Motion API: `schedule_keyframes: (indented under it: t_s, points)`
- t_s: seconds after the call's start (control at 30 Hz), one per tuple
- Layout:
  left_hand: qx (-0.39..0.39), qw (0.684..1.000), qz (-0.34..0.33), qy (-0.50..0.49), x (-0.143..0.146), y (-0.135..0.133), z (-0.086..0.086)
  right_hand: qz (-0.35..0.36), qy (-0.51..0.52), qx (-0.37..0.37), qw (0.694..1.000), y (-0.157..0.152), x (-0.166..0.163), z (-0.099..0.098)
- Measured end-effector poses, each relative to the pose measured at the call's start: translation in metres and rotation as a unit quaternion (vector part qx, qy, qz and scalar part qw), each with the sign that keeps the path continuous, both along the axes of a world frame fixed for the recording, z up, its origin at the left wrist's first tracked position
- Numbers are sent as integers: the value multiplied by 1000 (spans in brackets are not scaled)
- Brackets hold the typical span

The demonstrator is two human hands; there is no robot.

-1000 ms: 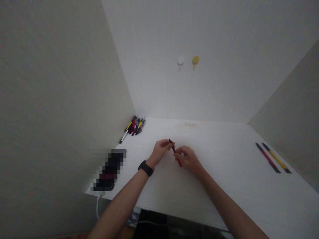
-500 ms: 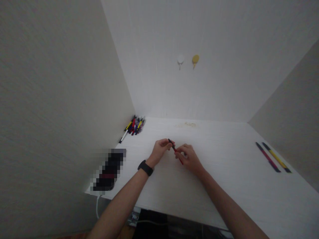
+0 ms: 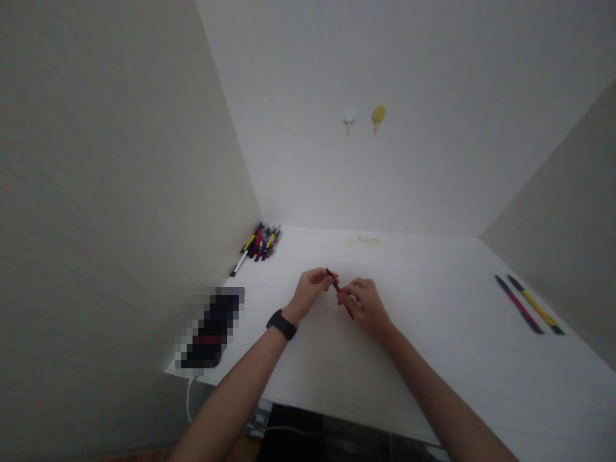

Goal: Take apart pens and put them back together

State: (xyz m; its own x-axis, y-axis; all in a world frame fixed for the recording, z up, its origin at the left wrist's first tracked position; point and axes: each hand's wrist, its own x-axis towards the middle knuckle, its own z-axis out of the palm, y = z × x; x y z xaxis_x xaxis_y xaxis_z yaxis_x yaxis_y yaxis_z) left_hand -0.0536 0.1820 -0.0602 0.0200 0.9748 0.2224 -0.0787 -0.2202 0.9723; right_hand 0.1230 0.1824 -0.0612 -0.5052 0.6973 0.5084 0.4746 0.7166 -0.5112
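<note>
Both of my hands meet over the middle of the white table (image 3: 433, 346) on a red pen (image 3: 342, 300) with a black end. My left hand (image 3: 310, 292), a black watch on its wrist, pinches the black upper end with curled fingers. My right hand (image 3: 366, 305) is closed round the red barrel just below. The pen slants from upper left to lower right, its lower tip poking out under my right hand. Part of the barrel is hidden by my fingers.
A heap of several coloured pens (image 3: 260, 244) lies in the back left corner by the wall. Two pens (image 3: 527, 303) lie side by side at the right. A blurred dark object (image 3: 212, 330) sits at the left edge. Two hooks (image 3: 364, 117) hang on the back wall.
My right hand has slid slightly up the pen toward my left hand; less of the red barrel shows below it. The rest is as before.
</note>
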Motion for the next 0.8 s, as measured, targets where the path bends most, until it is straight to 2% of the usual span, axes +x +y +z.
schedule_keyframes:
  t_s: [0.23,0.4,0.63,0.8]
  points:
    - [-9,1000,5,-3,0,1,-3,-46,5,19,999,-1,-1,1]
    - [-5,1000,1,-4,0,0,0,-3,-10,4,1000,-1,-1,0]
    - [-14,1000,0,-10,-1,2,-4,-30,-8,27,999,-1,-1,0]
    - [-17,1000,-4,-17,0,0,-2,6,-18,10,1000,-2,-1,1]
